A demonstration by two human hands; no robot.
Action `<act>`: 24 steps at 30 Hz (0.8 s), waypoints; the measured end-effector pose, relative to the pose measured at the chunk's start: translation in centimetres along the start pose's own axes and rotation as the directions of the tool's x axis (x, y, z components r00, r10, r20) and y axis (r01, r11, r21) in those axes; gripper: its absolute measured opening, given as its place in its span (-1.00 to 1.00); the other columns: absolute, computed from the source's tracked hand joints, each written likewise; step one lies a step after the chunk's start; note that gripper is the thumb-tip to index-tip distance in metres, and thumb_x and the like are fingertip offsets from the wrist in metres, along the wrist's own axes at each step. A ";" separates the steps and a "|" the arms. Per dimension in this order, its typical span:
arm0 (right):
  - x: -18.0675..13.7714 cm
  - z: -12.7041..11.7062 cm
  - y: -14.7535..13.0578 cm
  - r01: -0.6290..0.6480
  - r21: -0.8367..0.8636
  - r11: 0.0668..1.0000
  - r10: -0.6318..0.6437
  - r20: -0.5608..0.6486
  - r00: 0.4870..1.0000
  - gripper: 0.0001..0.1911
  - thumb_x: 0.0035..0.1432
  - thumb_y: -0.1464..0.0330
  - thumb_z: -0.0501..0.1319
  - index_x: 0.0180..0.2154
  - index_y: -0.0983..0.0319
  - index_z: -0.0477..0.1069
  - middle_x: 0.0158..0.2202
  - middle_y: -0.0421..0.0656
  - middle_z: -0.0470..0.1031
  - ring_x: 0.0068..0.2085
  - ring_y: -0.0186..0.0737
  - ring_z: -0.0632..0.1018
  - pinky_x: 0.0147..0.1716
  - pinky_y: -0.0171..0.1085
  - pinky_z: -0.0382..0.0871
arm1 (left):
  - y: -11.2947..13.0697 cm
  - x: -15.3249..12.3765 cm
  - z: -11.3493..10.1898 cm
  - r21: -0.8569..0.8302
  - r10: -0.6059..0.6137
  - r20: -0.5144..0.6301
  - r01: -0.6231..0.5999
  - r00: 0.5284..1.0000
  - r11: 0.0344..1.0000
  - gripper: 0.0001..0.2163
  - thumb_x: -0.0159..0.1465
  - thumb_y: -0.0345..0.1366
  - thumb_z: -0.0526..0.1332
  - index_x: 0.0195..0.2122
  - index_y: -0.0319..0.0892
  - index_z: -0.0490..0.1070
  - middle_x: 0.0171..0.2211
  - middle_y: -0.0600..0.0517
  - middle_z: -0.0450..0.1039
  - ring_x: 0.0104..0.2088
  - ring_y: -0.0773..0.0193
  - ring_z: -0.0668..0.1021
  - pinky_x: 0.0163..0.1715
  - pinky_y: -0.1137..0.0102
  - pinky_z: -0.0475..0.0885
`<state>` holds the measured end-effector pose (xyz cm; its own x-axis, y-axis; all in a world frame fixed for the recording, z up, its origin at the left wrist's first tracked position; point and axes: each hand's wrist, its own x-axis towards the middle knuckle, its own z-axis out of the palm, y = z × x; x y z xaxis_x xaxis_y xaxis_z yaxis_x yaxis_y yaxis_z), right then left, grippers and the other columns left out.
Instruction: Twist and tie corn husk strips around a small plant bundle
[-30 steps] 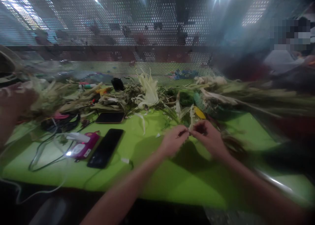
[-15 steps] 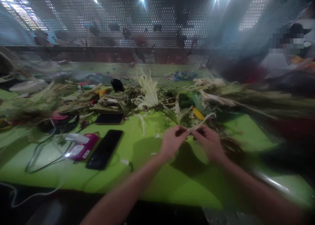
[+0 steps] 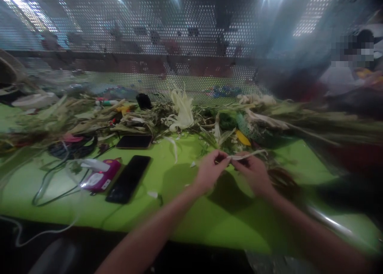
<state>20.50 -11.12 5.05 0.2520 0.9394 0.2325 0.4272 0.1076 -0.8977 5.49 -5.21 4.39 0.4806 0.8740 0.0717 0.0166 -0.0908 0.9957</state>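
Above the green table (image 3: 179,226), my left hand (image 3: 211,168) and my right hand (image 3: 251,170) meet fingertip to fingertip. Both pinch a thin pale strip of corn husk (image 3: 249,154), whose loose end sticks out to the right over my right fingers. Just beyond the hands lie a dried husk piece (image 3: 218,132) and a yellow object (image 3: 242,137). Farther back, a pale husk bundle shaped like a flower (image 3: 182,110) stands upright. Small white scraps (image 3: 193,164) lie left of my left hand.
Two phones (image 3: 128,180) (image 3: 134,141) and a magenta box with cables (image 3: 103,176) lie on the left. Heaps of dry husks and stalks (image 3: 89,118) run along the back, before a perforated metal screen (image 3: 143,30). A person (image 3: 344,78) is at the far right.
The strip's loose end has swung lower, lying flatter to the right. Both hands keep their pinch at nearly the same place, and the view has shifted slightly.
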 end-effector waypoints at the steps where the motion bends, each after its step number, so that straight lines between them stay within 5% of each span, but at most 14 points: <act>1: 0.0 0.0 0.1 0.007 -0.008 1.000 -0.007 0.000 1.000 -0.75 0.10 0.17 0.29 -0.36 0.24 0.47 -0.44 -0.16 0.50 -0.41 -0.21 0.47 -0.41 -0.26 0.34 | 0.0 0.0 -0.1 0.013 0.005 0.007 -0.005 1.000 1.000 -0.84 0.23 -0.22 0.23 -0.30 -0.22 0.43 -0.37 0.03 0.46 -0.34 0.33 0.45 -0.30 0.40 0.34; 13: 0.1 -0.2 -1.2 -0.070 0.047 0.996 0.071 -0.027 0.997 -0.79 0.10 0.19 0.27 -0.42 0.21 0.46 -0.49 -0.18 0.48 -0.44 -0.23 0.46 -0.45 -0.28 0.33 | 1.0 -0.3 -0.2 0.087 0.005 0.049 -0.009 0.999 0.996 -0.86 0.26 -0.23 0.19 -0.31 -0.20 0.36 -0.39 0.05 0.39 -0.40 0.36 0.38 -0.37 0.42 0.27; 24: 0.8 -1.2 -1.0 -0.052 0.010 0.999 0.053 -0.207 0.977 -0.77 0.08 0.18 0.29 -0.44 0.21 0.44 -0.56 -0.23 0.42 -0.47 -0.25 0.43 -0.40 -0.26 0.33 | 0.6 0.5 -0.8 0.075 0.083 -0.031 -0.080 0.996 0.994 -0.89 0.25 -0.26 0.19 -0.31 -0.20 0.37 -0.41 0.08 0.38 -0.40 0.37 0.37 -0.38 0.45 0.26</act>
<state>21.26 -10.90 6.59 0.4485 0.8560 0.2570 0.4049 0.0617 -0.9123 5.04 -4.50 5.02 0.4528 0.8779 0.1557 0.0437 -0.1962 0.9796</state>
